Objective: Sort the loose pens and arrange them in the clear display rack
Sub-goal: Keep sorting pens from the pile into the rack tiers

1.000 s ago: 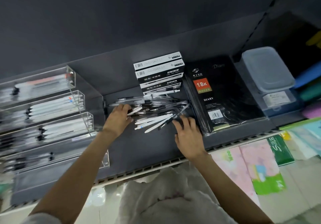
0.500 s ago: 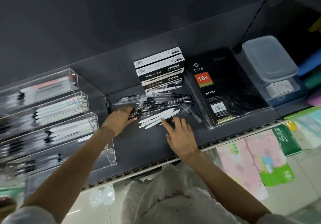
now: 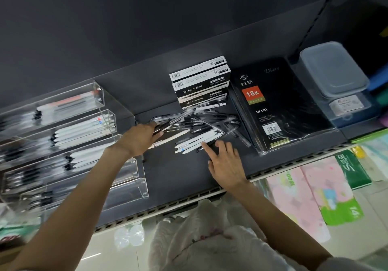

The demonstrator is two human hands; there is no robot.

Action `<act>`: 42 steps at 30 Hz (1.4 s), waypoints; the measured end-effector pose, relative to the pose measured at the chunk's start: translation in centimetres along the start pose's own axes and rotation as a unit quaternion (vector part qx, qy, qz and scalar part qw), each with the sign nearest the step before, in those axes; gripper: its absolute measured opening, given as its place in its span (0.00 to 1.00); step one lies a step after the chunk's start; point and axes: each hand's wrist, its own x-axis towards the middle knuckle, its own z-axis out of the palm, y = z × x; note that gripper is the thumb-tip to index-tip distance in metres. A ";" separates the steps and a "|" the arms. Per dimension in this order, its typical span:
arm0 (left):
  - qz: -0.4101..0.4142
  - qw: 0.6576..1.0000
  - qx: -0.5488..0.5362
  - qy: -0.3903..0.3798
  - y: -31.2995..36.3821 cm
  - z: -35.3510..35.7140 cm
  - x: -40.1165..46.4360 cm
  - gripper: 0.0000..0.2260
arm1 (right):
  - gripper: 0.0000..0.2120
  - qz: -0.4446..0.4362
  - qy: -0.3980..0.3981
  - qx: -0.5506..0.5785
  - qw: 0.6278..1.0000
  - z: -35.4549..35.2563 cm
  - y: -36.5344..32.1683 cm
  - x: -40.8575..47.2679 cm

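A heap of loose pens [image 3: 201,127], black, clear and white, lies on the dark shelf [image 3: 180,172] in front of stacked pen boxes. My left hand [image 3: 138,139] is at the heap's left end, its fingers curled round a few pens that stick out to the upper right. My right hand [image 3: 225,161] lies flat on the shelf, fingers spread, its fingertips touching the near white pens [image 3: 197,141]. The clear tiered display rack [image 3: 69,138] stands at the left, with several pens in each tier.
Stacked gel-pen boxes [image 3: 199,83] stand behind the heap. A wrapped black diary [image 3: 277,106] lies to the right, then a lidded plastic box [image 3: 333,69]. Tissue packs [image 3: 310,188] sit below the shelf edge. A white plastic bag [image 3: 199,235] hangs near me.
My left hand has closed on a few pens at the heap's left end and lifted their tips. My right hand stays spread at the heap's near edge. The camera has moved closer.
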 end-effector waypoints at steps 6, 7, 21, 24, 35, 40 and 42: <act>-0.051 0.729 -0.679 -0.078 2.7 -0.4 -4.7 0.17 | 0.21 0.017 0.058 0.082 0.995 -1.5 -0.3 0.2; -0.044 0.679 -0.728 -0.086 3.4 0.0 -5.2 0.16 | 0.19 0.026 0.063 0.130 0.989 -2.2 -0.6 0.4; 0.039 0.546 -0.835 -0.063 3.4 3.0 -10.8 0.08 | 0.17 0.043 -0.077 0.577 0.812 -10.9 -8.4 3.4; 0.060 0.539 -0.838 -0.057 1.9 3.5 -12.0 0.10 | 0.11 0.043 -0.089 0.587 0.804 -11.5 -9.6 3.3; 0.046 0.523 -0.846 -0.090 -1.7 5.3 -15.3 0.16 | 0.14 0.035 -0.095 0.553 0.827 -11.7 -14.6 3.7; 0.057 0.589 -0.801 -0.092 -2.6 5.7 -16.3 0.17 | 0.04 -0.025 -0.107 0.484 0.868 -13.3 -15.9 5.9; 0.055 0.598 -0.795 -0.083 -2.7 5.6 -16.5 0.17 | 0.04 -0.050 -0.123 0.476 0.869 -13.9 -16.6 6.1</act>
